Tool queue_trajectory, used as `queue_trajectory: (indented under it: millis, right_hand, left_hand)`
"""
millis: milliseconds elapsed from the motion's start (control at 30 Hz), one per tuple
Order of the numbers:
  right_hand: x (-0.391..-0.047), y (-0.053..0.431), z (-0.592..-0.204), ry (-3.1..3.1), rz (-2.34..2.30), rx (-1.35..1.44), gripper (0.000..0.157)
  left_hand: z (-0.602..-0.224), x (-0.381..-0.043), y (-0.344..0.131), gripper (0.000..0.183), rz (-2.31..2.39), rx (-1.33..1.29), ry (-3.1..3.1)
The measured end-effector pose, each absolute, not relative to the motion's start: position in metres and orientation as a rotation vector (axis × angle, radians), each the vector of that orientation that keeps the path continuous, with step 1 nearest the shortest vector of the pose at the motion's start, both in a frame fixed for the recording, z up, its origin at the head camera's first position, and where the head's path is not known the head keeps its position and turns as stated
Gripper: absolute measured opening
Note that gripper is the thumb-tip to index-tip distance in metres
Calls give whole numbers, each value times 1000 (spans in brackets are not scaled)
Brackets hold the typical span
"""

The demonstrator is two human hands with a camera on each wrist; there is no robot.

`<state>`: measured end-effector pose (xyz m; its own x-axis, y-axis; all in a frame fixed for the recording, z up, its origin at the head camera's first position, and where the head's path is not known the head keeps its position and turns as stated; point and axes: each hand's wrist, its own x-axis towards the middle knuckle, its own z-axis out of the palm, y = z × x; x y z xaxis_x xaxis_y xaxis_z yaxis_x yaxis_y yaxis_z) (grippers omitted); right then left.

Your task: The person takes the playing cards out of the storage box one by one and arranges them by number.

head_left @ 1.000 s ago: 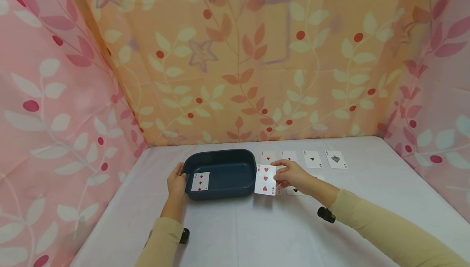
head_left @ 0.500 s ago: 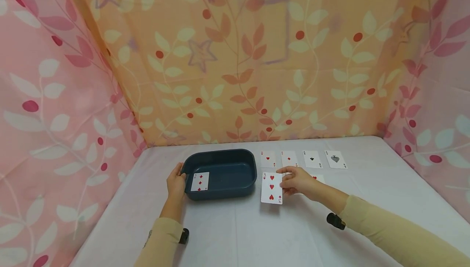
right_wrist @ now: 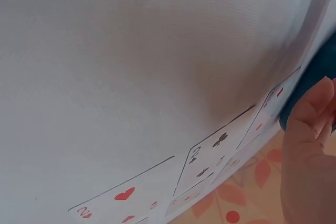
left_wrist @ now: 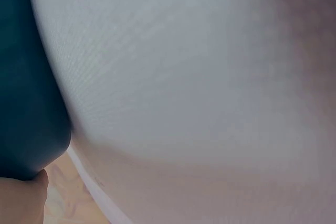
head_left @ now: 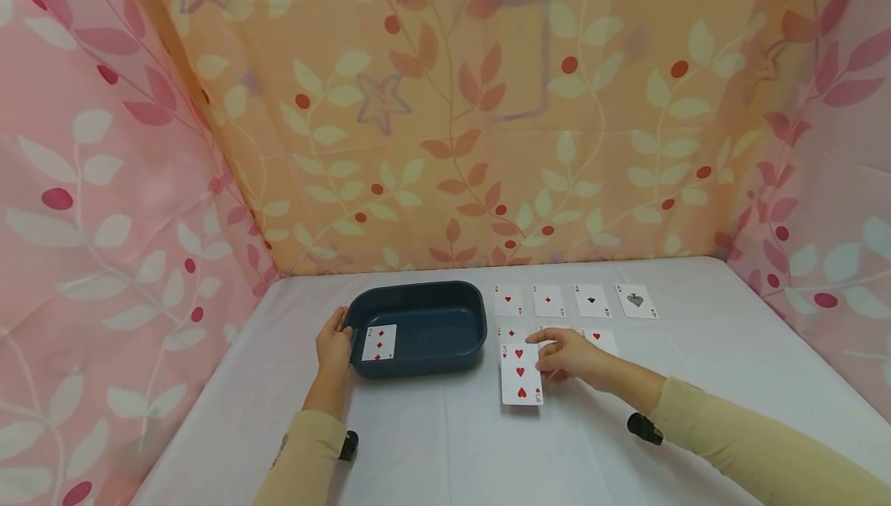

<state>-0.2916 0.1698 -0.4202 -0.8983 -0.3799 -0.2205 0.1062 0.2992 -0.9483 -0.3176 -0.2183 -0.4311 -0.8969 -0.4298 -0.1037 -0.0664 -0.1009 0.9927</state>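
Observation:
The left hand grips the left end of a dark blue tray; in the left wrist view, its thumb lies against the tray. Inside the tray, at its left, is a three of diamonds. A three of hearts, face up, is pinched at its right edge by the right hand. It is held low over the white cloth and overlaps the near edge of the two of diamonds. The right wrist view shows a two of clubs, partly hidden by the hand in the head view.
Several aces lie in a back row, from the ace of hearts to the ace of spades. A two of hearts ends the second row at the right. Patterned cloth walls enclose the table at the back and sides.
The right hand has carried the three of hearts from beside the tray's right rim rightward and toward the person, uncovering the two of diamonds. The left hand and tray have stayed put.

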Motion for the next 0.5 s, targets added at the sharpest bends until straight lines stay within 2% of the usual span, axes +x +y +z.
queue_trajectory:
  millis: [500]
  right_hand:
    - [-285, 171, -432, 2125, -1570, -282, 42]
  left_hand:
    - [-430, -317, -218, 56, -2093, 540, -1915]
